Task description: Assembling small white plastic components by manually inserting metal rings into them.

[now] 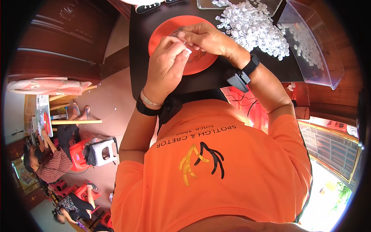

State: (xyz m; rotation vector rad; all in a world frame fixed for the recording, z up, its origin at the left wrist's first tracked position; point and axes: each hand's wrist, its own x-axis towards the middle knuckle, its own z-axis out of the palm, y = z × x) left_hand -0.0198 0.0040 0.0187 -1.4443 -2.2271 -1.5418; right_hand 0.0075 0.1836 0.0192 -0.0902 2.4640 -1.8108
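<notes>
Above a round red-orange plate [159, 33], my two hands meet with their fingertips almost touching. My left hand [167, 62] is closed, and a small white plastic piece [188, 50] shows between its thumb and fingers. Coming from the right, my right hand [205, 38] is pinched at the thumb and index finger. A thin sliver shows by its fingertips, too small to name. Thin metal bits [201, 56] lie on the plate, partly hidden beneath the hands.
A big heap of small white plastic pieces [251, 29] covers the dark table [140, 62] at right, beside a clear plastic bin [326, 71] holding more. Shoes [147, 7] show at the far edge. Other people [54, 164] sit at far left near red stools [78, 154] and a white stool [106, 151].
</notes>
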